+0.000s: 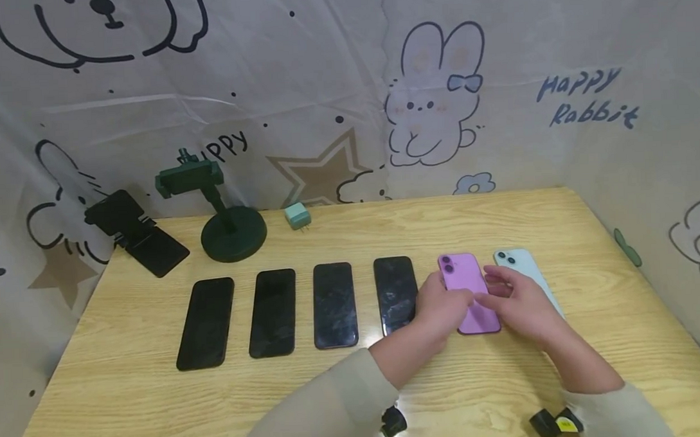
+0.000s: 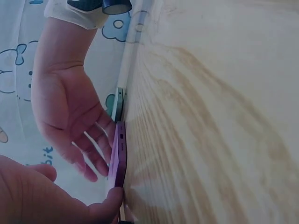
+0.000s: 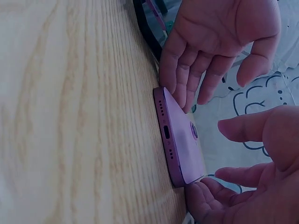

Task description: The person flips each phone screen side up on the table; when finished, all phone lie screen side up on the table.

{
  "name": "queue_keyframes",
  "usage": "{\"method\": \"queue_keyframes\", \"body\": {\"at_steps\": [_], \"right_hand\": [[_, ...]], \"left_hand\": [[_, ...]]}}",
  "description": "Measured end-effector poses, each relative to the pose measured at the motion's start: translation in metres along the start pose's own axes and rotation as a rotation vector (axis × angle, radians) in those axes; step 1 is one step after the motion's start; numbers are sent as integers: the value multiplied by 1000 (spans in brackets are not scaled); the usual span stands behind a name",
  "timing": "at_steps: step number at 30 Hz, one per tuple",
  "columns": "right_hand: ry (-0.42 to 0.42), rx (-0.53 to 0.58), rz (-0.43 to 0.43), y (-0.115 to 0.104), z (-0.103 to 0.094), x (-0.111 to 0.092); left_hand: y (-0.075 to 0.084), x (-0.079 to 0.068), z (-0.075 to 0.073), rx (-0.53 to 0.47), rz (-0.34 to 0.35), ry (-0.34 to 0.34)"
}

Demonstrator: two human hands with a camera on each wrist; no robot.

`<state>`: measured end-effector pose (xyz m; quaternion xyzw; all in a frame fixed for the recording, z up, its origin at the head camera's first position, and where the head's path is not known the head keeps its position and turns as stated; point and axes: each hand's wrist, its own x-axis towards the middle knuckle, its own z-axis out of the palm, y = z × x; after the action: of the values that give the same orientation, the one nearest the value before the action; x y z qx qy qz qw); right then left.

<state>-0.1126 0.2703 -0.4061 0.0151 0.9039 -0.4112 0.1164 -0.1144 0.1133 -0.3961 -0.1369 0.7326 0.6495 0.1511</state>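
Note:
A purple phone (image 1: 466, 277) lies back side up on the wooden table, its camera lenses at the far left corner. My left hand (image 1: 444, 306) touches its left edge with nearly straight fingers, the thumb over its back. On the opposite side, my right hand (image 1: 522, 307) has its fingertips at the right edge; its thumb stays raised off the phone in the right wrist view. Beneath and behind the right hand lies a light blue phone (image 1: 524, 261), partly hidden. Left of the hands, a dark phone (image 1: 395, 284) lies screen up, its lower corner covered by my left hand.
Three more dark phones (image 1: 335, 306) lie in a row to the left. Behind them stand a green phone stand (image 1: 233, 234), a black folding stand (image 1: 154, 250) and a green charger plug (image 1: 298, 216). A printed cloth (image 1: 321, 65) hangs behind the table (image 1: 160, 411).

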Motion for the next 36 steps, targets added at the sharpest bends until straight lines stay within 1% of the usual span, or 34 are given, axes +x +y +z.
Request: {"method": "queue_keyframes", "body": {"at_steps": [4,7,10,14,21,23,26,29,32,34,36], "right_hand": [[-15,3,3,-2,-2,1],[-32,16,8,-3,-3,3],[-37,63,26,-3,-6,4],[-28,136,50,1,-8,6],[-65,215,67,4,-15,8],[-58,250,71,3,-15,8],[-35,294,75,2,-14,6],[-19,308,72,3,-13,1],[-12,328,60,3,-12,-4],[-27,362,46,2,-10,-7],[-68,433,31,2,-7,-9]], "left_hand": [[0,2,4,-42,-17,22],[1,5,6,-66,-17,39],[3,7,9,-61,-22,61],[4,8,12,-81,-35,73],[9,13,9,-165,-63,65],[9,15,7,-184,-54,67],[6,19,5,-174,-28,83],[4,20,1,-182,3,80],[4,20,0,-208,13,51],[4,20,-1,-236,20,26],[4,19,-2,-253,23,0]]}}
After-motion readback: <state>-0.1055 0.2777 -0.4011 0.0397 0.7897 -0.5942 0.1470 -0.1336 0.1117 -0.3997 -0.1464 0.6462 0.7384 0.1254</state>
